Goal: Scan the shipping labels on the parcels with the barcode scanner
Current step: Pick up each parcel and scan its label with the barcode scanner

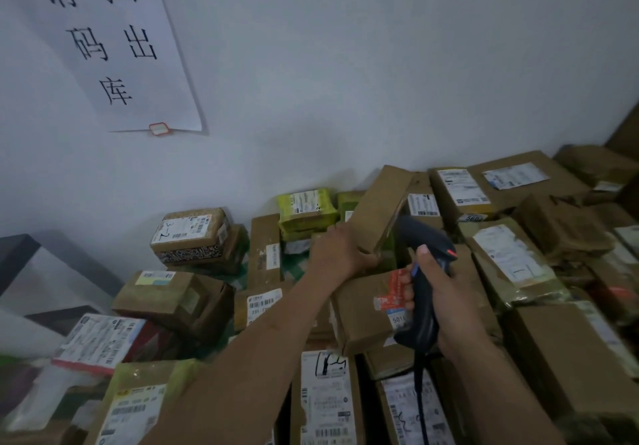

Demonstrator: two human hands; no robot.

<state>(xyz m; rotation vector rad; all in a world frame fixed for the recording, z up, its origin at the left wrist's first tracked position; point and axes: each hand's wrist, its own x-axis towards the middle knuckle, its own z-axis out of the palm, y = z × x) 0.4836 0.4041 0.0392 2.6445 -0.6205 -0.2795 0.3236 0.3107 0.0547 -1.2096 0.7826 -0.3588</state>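
Left hand [340,249] grips the lower edge of a tilted cardboard parcel [382,208], which leans up and to the right. Right hand [449,292] is wrapped round the handle of the barcode scanner [424,306]. The handle runs near vertical, the head aims up-left at that parcel, and the cable [421,396] hangs down. Below lies a red-stickered box [363,316]. Sealed labelled parcels, among them a yellow-green parcel [306,208], are piled against the white wall [345,64], which bears a paper sign [114,43].

Single head-worn view, wide-angle, tilted, facing forward and down, close over parcels [363,310] against a wall [345,64]
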